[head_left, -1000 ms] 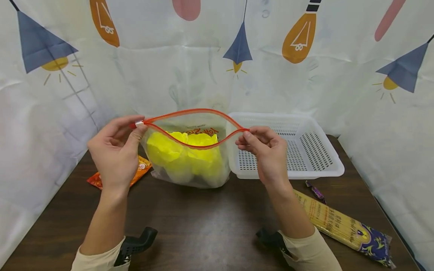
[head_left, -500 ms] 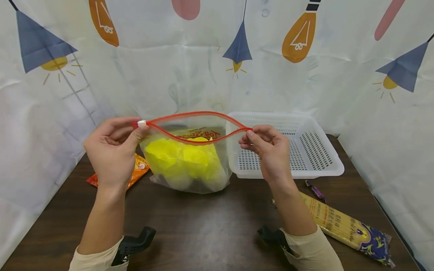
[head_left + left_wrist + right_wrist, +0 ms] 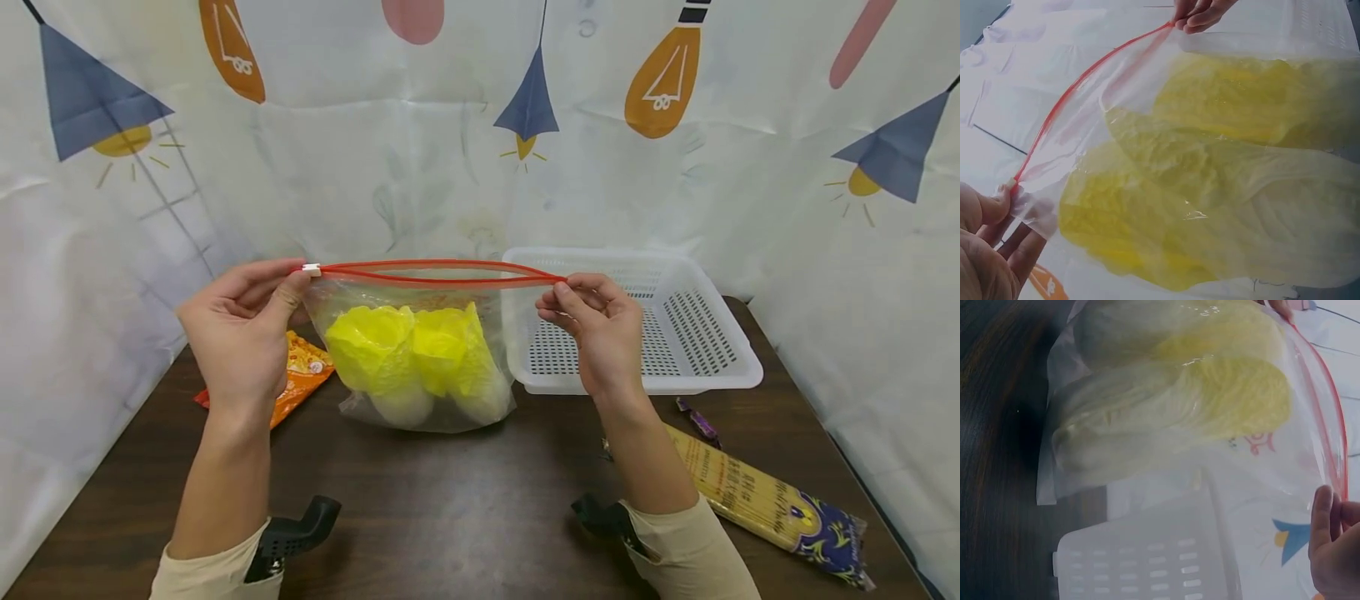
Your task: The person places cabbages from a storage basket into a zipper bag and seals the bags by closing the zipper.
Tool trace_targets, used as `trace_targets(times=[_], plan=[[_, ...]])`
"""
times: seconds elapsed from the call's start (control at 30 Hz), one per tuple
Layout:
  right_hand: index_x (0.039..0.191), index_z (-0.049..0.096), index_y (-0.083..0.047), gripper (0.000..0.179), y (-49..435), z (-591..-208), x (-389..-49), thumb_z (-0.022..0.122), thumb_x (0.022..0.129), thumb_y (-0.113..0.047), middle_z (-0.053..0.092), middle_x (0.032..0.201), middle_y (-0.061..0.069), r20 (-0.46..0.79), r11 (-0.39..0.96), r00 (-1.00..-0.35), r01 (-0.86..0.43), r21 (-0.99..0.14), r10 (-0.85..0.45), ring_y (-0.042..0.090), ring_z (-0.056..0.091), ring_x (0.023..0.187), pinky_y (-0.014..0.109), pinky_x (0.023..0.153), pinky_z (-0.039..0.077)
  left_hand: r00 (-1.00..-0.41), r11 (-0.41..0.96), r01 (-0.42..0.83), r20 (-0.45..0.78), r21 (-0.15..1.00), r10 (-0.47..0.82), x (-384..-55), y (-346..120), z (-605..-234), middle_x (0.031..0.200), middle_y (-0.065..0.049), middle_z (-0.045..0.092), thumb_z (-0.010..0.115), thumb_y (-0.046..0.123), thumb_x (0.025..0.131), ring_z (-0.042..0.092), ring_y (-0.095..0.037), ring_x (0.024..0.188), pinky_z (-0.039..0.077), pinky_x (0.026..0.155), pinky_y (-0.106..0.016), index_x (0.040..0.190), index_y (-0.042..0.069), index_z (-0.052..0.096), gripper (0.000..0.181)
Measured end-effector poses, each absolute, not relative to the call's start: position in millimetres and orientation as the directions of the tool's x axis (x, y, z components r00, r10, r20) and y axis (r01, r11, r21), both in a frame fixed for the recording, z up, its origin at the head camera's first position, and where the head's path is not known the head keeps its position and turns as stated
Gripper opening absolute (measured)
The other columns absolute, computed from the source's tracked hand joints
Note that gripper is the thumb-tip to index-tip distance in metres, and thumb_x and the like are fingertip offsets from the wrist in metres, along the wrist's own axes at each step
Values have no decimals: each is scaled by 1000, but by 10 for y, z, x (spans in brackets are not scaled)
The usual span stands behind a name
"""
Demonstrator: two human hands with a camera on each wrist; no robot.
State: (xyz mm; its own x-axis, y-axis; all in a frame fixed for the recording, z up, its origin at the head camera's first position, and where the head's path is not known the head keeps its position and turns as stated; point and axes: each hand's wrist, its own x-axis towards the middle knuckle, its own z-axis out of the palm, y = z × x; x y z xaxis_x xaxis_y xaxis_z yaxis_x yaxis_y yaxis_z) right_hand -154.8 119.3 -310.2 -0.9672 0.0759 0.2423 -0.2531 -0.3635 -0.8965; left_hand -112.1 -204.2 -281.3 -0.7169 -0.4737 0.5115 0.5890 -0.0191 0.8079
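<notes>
A clear slider bag (image 3: 491,333) with a red zip rim (image 3: 435,282) hangs between both hands. Inside lie two yellow-and-white heads that look like napa cabbages (image 3: 371,350), side by side with their leafy ends up. At the rim's left end, my left hand (image 3: 240,333) pinches the corner beside the white slider (image 3: 311,270). My right hand (image 3: 603,333) pinches the right end between thumb and fingers. The rim is stretched nearly straight, with a narrow gap along it. In the right wrist view the bag (image 3: 1166,462) shows red print near its mouth.
Behind the right hand stands a white perforated basket (image 3: 720,333). A spaghetti pack (image 3: 765,500) and a small purple wrapped piece (image 3: 701,423) lie on the dark table (image 3: 450,517) at right. An orange snack packet (image 3: 303,379) lies behind the left forearm. A printed curtain (image 3: 337,167) closes the back.
The hands have drawn slightly apart. The bag's mouth has narrowed from a wide oval to a thin slit, and its front now faces the head camera more squarely.
</notes>
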Motion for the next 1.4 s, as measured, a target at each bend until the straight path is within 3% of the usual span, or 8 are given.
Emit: trace_targets(times=[0.17, 0.23, 0.33, 0.47, 0.63, 0.77, 0.93, 1.4], plan=[[111, 65, 0, 13, 1181, -3091, -1515, 68, 98, -1, 75, 93, 4, 324, -196, -936, -346, -918, 135, 21, 72, 88, 35, 81, 64, -728, -60, 579, 483, 813, -486, -1127, -2046, -2800, 82, -8, 80, 80, -9, 84, 76, -18, 67, 61, 60, -25, 98, -19, 73, 19], [115, 64, 0, 18, 1161, -3082, -1481, 68, 97, 0, 72, 100, 3, 453, -35, -872, -466, -884, 186, 22, 68, 95, 31, 84, 61, -730, -85, 586, 479, 806, -488, -1127, -2040, -2806, 81, -9, 79, 81, -10, 83, 76, -19, 66, 61, 60, -27, 97, -21, 73, 20], [116, 67, 0, 24, 1085, -3058, -1425, 70, 93, 1, 68, 109, 7, 676, 231, -708, -637, -736, 203, 26, 63, 105, 33, 93, 54, -735, -94, 582, 473, 808, -486, -1114, -2040, -2808, 81, -11, 79, 82, -7, 82, 76, -20, 67, 61, 59, -28, 97, -21, 72, 23], [112, 73, -3, 22, 890, -3001, -1357, 71, 90, -5, 70, 113, 12, 827, 385, -556, -747, -542, 84, 28, 62, 112, 39, 97, 47, -746, -91, 569, 467, 817, -474, -1089, -2052, -2797, 83, -13, 79, 82, -4, 83, 76, -20, 68, 61, 61, -29, 98, -20, 73, 24], [114, 74, -4, 22, 592, -2865, -1333, 72, 92, -9, 71, 119, 11, 860, 407, -494, -817, -408, -131, 28, 60, 117, 39, 97, 49, -748, -78, 575, 485, 814, -453, -1091, -2044, -2784, 85, -12, 79, 81, -6, 84, 77, -20, 69, 61, 63, -29, 99, -20, 73, 21], [119, 72, -5, 25, 366, -2719, -1379, 72, 95, -12, 70, 122, 9, 817, 382, -482, -853, -356, -316, 25, 59, 120, 37, 101, 50, -747, -72, 575, 487, 815, -453, -1097, -2040, -2787, 84, -9, 79, 80, -8, 84, 77, -18, 70, 61, 62, -28, 98, -19, 74, 18], [125, 71, -8, 30, 106, -2568, -1457, 73, 96, -17, 72, 124, 4, 705, 383, -519, -849, -363, -483, 21, 61, 120, 32, 105, 49, -742, -68, 577, 487, 814, -461, -1086, -2048, -2802, 82, -8, 79, 79, -9, 85, 76, -18, 66, 61, 63, -29, 98, -20, 74, 17], [122, 74, -11, 28, -259, -2379, -1625, 74, 98, -24, 75, 120, -1, 504, 359, -588, -799, -482, -633, 11, 68, 114, 16, 100, 47, -730, -42, 596, 519, 802, -445, -1090, -2057, -2820, 80, -10, 79, 82, -4, 83, 77, -18, 69, 61, 60, -26, 96, -20, 74, 23]])
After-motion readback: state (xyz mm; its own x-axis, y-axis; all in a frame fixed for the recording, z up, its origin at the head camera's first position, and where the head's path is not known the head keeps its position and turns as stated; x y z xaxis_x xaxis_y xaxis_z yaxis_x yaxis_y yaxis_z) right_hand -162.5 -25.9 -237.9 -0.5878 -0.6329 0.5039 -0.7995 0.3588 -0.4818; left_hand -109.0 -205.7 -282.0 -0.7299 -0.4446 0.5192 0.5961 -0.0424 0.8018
